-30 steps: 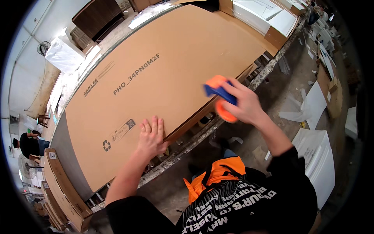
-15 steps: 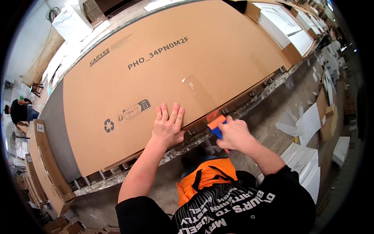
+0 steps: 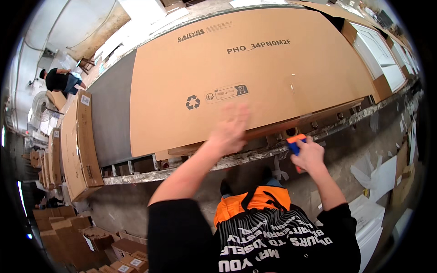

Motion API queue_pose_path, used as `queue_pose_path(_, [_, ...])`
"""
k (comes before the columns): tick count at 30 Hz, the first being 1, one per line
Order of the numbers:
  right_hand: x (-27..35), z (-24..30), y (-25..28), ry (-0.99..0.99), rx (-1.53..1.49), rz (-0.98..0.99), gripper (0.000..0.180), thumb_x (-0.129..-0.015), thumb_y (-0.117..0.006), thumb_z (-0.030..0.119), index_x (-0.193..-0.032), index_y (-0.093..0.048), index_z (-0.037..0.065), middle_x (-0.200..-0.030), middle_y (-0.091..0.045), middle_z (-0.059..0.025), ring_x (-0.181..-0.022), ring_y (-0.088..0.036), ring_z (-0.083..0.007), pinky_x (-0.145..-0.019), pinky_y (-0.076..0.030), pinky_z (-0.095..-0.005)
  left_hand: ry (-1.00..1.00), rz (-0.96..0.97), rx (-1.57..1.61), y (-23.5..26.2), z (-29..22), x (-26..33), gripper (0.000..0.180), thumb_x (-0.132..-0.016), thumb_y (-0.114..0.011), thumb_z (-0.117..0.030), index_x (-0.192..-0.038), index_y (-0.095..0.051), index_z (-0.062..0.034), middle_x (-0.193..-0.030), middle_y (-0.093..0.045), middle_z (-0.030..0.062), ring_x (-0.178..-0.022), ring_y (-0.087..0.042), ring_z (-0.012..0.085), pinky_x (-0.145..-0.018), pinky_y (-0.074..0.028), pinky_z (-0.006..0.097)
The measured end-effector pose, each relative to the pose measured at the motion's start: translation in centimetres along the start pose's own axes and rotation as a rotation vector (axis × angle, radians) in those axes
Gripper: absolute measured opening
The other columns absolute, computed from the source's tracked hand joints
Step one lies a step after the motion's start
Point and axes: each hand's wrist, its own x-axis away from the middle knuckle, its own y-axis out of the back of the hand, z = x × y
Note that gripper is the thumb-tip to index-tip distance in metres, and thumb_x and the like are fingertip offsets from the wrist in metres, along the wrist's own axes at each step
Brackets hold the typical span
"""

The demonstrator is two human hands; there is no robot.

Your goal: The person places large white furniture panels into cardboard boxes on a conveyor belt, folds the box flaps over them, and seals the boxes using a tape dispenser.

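A large, flat brown carton [image 3: 191, 68] lies in front of me on a roller conveyor, with dark print on its top. My left hand [image 3: 231, 128] is at its near edge, fingers stretched out and smeared by motion; whether it touches the cardboard I cannot tell. My right hand [image 3: 311, 155] is wrapped round the blue handle of an orange-and-blue tape dispenser [image 3: 296, 140], held just off the carton's near side. A shiny strip of clear tape [image 3: 292, 86] shows on the top, running toward the near edge.
Another carton [image 3: 76, 145] stands at the left, beyond a dark grey conveyor surface [image 3: 111, 109]. Open boxes with white panels [image 3: 375, 50] sit at the far right. A person [image 3: 61, 82] and a fan [image 3: 43, 107] are at the far left. Smaller cartons [image 3: 63, 232] are stacked lower left.
My view has swung left, so the carton appears further right. My left hand has gone from pressing flat on the carton to moving near its edge. My right hand still grips the dispenser.
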Motion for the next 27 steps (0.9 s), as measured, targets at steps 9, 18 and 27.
queue_pose_path(9, [-0.5, 20.3, 9.9, 0.312, -0.411, -0.505, 0.037, -0.077, -0.064, 0.026, -0.112, -0.064, 0.013, -0.118, -0.058, -0.0152, -0.092, -0.065, -0.0351, -0.079, -0.053, -0.0429, 0.006, -0.338, -0.063, 0.6, 11.1, 17.2, 0.07, -0.063, -0.081, -0.032, -0.122, -0.062, 0.0014, -0.127, -0.06, 0.023, -0.119, -0.058, 0.0383, -0.102, -0.047, 0.047])
queue_pose_path(18, [-2.5, 32.2, 8.8, 0.32, -0.15, 0.078, 0.037, -0.07, -0.063, 0.037, -0.089, -0.071, 0.006, -0.082, -0.068, -0.0216, -0.081, -0.068, -0.0375, -0.075, -0.056, -0.0455, 0.001, -0.458, 0.032, -1.1, 11.9, 17.9, 0.069, -0.061, -0.083, -0.034, -0.12, -0.064, -0.0021, -0.122, -0.064, 0.0191, -0.113, -0.062, 0.0368, -0.1, -0.048, 0.047])
queue_pose_path(27, [2.2, 33.7, 3.2, 0.317, 0.121, 0.209, 0.028, -0.063, -0.067, 0.026, -0.077, -0.075, 0.003, -0.081, -0.071, -0.0184, -0.09, -0.066, -0.0352, -0.068, -0.055, -0.034, 0.032, -0.369, -0.044, -1.5, 12.3, 18.4, 0.078, -0.066, -0.077, -0.043, -0.129, -0.057, -0.0001, -0.131, -0.058, 0.0218, -0.119, -0.057, 0.0411, -0.101, -0.044, 0.052])
